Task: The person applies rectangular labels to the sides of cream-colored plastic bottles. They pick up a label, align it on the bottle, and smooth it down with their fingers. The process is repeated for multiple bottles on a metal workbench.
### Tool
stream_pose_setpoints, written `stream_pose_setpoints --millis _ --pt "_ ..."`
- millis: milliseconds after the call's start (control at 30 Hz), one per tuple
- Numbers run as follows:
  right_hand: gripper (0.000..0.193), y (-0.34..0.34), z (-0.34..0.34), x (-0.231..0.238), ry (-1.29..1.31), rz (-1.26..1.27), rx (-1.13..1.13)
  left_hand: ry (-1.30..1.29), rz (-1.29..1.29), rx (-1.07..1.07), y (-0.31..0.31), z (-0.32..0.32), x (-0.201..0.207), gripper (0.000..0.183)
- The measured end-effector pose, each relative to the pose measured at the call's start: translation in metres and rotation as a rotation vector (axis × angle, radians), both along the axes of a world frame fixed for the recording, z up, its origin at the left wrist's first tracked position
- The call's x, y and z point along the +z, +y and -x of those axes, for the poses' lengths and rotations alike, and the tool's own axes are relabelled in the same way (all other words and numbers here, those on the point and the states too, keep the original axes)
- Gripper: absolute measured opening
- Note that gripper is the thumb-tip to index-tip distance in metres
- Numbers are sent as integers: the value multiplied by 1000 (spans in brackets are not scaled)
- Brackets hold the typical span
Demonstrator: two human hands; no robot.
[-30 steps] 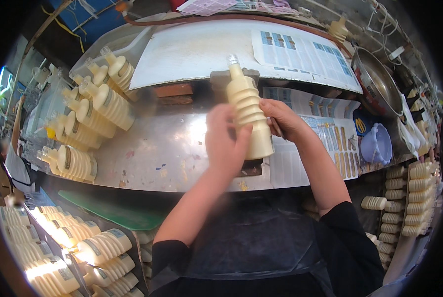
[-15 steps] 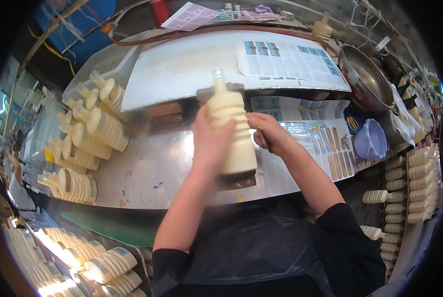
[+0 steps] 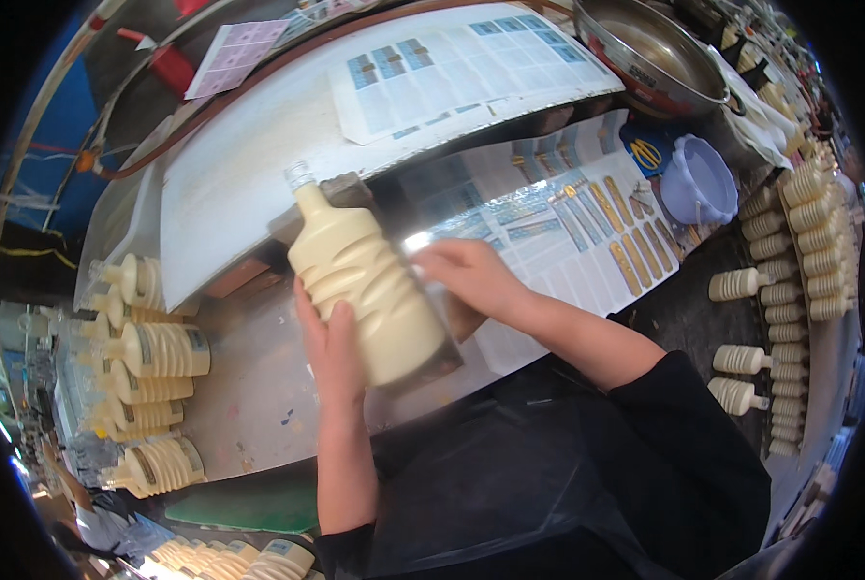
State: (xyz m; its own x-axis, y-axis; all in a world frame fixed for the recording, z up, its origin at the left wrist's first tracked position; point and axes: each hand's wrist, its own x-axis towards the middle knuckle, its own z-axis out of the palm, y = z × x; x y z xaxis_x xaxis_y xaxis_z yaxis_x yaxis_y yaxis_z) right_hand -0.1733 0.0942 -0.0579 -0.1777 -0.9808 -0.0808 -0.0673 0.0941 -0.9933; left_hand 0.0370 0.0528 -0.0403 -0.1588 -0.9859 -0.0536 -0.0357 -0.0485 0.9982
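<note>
A cream-coloured bottle (image 3: 360, 280) with a ribbed body and a clear neck lies on a dark block (image 3: 351, 190), its neck toward the far left. My left hand (image 3: 334, 348) is closed round the bottle's lower left side, with the thumb on its front. Beside the bottle's right side is my right hand (image 3: 471, 278), its fingers curled together and slightly blurred. What those fingers hold, if anything, I cannot make out. To the right of that hand lies a sheet of labels (image 3: 539, 246) with gold and blue strips.
Several cream bottles (image 3: 166, 350) stand at the left, and more are stacked in rows (image 3: 819, 242) at the right. A lilac bucket (image 3: 695, 184) and a metal basin (image 3: 650, 48) sit at the far right. Behind is a white board (image 3: 258, 164) with another label sheet (image 3: 452, 72).
The whole view has turned, so the table and bottle appear tilted. My left hand has slid down to the bottle's lower left side. My right hand stays near its right side.
</note>
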Motion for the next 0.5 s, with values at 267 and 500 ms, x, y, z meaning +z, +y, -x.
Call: stream_pose_setpoints --millis 267,500 --pt "24 75 103 -14 980 -56 -281 166 -65 -52 1 0 -11 72" --pt "38 90 94 -21 1328 -340 -97 143 14 -6 4 -1 -12 65"
